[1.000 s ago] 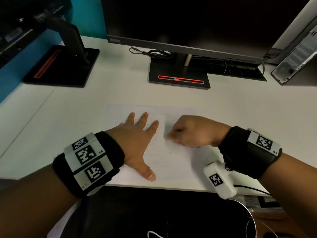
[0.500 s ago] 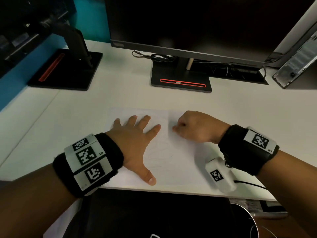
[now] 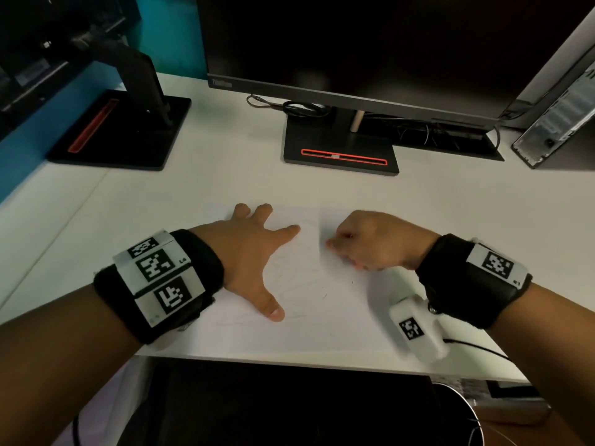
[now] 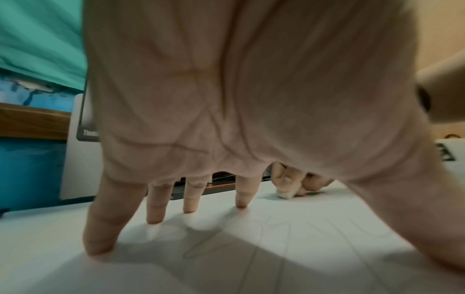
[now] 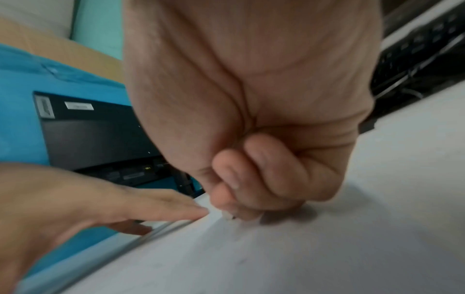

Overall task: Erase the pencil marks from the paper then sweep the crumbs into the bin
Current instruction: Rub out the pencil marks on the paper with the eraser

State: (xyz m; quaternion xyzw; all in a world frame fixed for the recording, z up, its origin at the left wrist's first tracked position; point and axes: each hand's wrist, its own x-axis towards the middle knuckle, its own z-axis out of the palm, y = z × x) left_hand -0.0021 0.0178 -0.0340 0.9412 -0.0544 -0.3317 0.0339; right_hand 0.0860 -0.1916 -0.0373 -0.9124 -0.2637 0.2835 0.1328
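Observation:
A white sheet of paper (image 3: 322, 317) with faint pencil lines (image 3: 296, 284) lies on the white desk near its front edge. My left hand (image 3: 254, 252) is spread flat on the sheet's left part, fingers straight and pressing it down (image 4: 241, 199). My right hand (image 3: 370, 243) is curled over the sheet's upper right and pinches a small white eraser (image 4: 284, 194), whose tip (image 5: 227, 215) touches the paper. A dark bin (image 3: 460, 416) shows below the desk edge at lower right.
A monitor on a black stand (image 3: 341, 149) is behind the paper, with cables (image 3: 302, 107) beside it. A second monitor base (image 3: 119, 130) stands at back left and a computer case (image 3: 557, 123) at back right. The desk's front edge (image 3: 322, 362) runs just below the paper.
My right hand with the eraser has shifted up the sheet and back slightly while rubbing. My left hand has stayed spread on the paper.

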